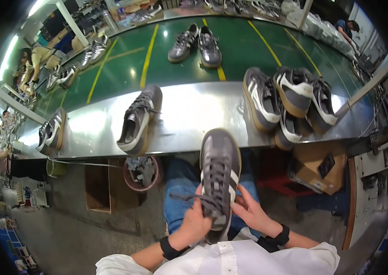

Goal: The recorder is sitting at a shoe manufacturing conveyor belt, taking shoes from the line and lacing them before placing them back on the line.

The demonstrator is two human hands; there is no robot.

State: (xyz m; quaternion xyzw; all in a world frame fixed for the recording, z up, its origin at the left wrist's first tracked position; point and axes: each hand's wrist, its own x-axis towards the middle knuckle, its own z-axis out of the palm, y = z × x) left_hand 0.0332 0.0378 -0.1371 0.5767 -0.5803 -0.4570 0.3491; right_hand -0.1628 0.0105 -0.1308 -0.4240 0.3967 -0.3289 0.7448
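Over my lap, toe pointing away from me, is a dark grey sneaker [220,162] with white side stripes and a brown gum sole. Its dark lace is threaded, and a loose loop sticks out to the left. My left hand [193,225] is closed at the tongue and collar, slightly blurred; what its curled fingers pinch inside is hidden. Along the right side of the shoe, my right hand [254,211] grips the sole edge and heel quarter, thumb against the upper. Another sneaker [141,120] stands on the metal ledge [189,105] ahead, its laces trailing.
Several sneakers [290,98] are heaped on the ledge's right; one sneaker [52,130] stands far left. Beyond runs a green conveyor belt [120,62] carrying a pair of sneakers [208,48]. Beneath are a waste bin [142,182] and a cardboard box [98,189]. Co-workers stand at both far sides.
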